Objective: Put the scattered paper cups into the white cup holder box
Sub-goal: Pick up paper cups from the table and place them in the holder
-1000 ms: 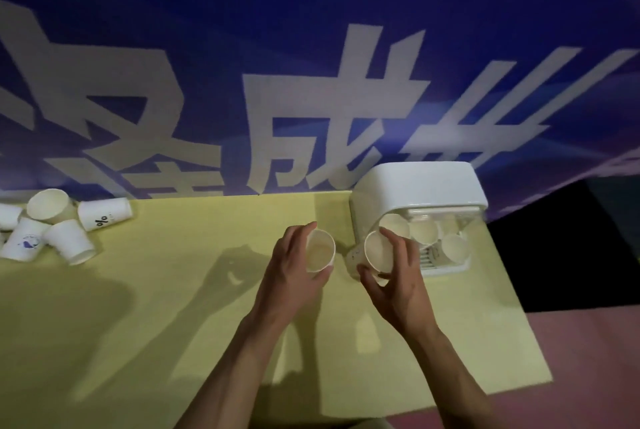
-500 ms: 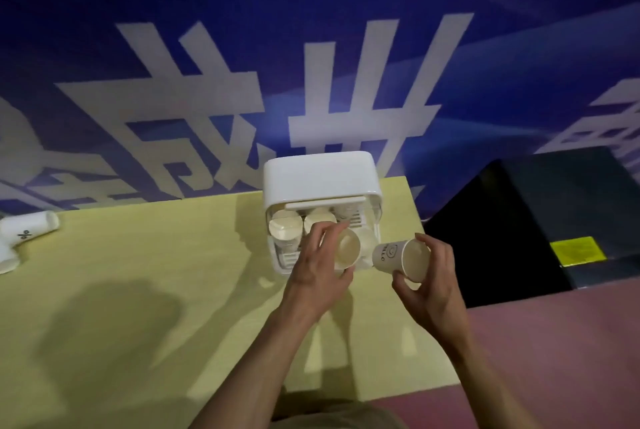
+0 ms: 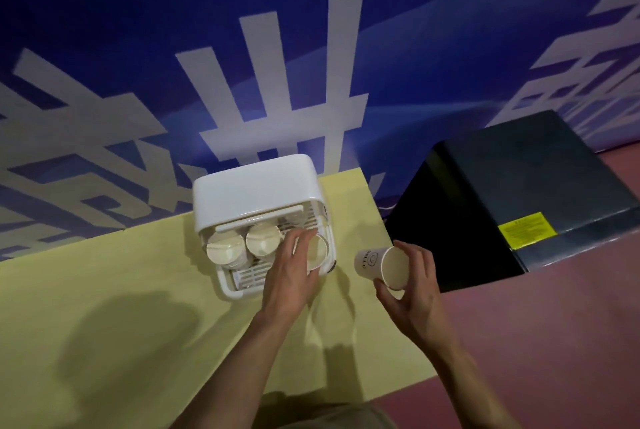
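Head view: white cup holder box point(image 3: 254, 186) stands at the table's point(image 3: 104, 290) far edge. Left hand point(image 3: 289, 274) grips a paper cup point(image 3: 317, 252) at its open front, fingers curled, likely seating it. Right hand point(image 3: 410, 293) pinches a second cup point(image 3: 379, 267) beyond the right edge, apparently waiting.

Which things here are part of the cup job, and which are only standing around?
Part of the job:
- white cup holder box
- cups already in the box
- cup in the left hand, going in
- cup in the right hand, held beside the box

Only there:
- yellow table
- black cabinet
- blue banner
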